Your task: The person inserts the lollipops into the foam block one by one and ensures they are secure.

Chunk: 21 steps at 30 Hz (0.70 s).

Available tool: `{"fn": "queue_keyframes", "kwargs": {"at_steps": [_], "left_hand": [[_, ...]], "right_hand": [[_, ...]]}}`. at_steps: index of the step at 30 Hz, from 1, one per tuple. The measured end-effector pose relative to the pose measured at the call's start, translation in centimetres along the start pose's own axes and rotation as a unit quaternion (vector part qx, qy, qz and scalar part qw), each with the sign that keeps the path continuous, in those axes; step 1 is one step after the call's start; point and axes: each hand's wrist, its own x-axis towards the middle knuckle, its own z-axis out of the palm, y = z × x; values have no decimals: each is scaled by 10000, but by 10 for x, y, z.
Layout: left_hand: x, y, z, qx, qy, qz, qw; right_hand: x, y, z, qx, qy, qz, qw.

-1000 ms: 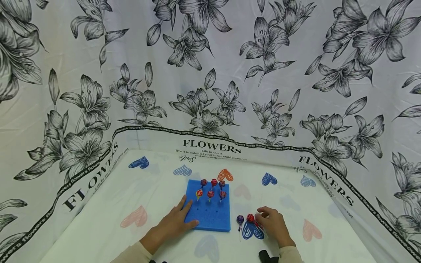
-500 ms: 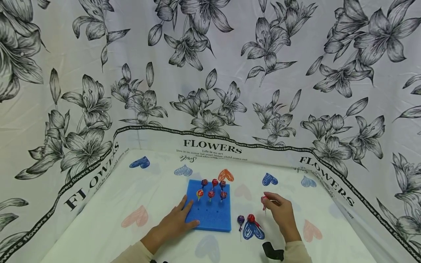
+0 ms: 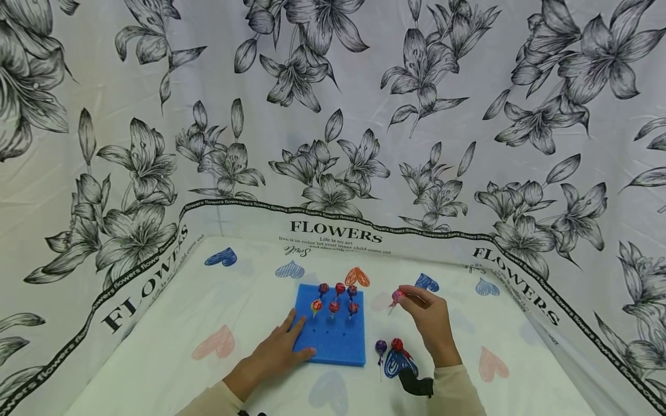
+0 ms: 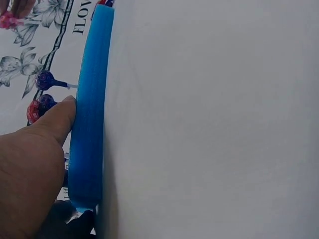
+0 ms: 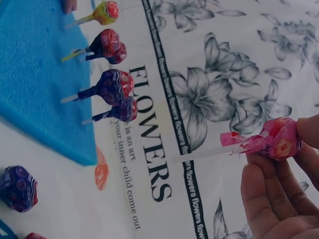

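A blue foam block lies on the cloth, with several lollipops standing upright in two rows in its far half. Small holes dot the bare near half. My left hand rests on the block's left edge, fingers spread and thumb along the near side. To the right of the block, above the cloth, my right hand pinches a pink lollipop by its wrapped head; its white stick points toward the block. Two more lollipops lie right of the block, a purple one and a red one.
A white cloth with printed hearts covers the table. Behind it and along both sides hangs a white curtain with black flower prints. A black strap piece shows by the right wrist.
My right hand has lifted the pink lollipop from beside the red one, carried it away from me, then left toward the block, its stick tilting blockward. The left hand has stayed put.
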Motion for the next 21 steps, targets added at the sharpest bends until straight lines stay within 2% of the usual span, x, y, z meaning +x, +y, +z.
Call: {"fn": "queue_keyframes", "kwargs": {"at_steps": [5, 12, 21], "left_hand": [[1, -1, 0, -38, 17, 13, 10000], [2, -2, 1, -2, -14, 3, 10000], [2, -2, 1, -19, -39, -101, 9999]], "right_hand": [[5, -9, 16, 174, -197, -262, 9993], [6, -20, 39, 250, -435, -393, 9980], [7, -26, 67, 508, -835, -785, 9921]]}}
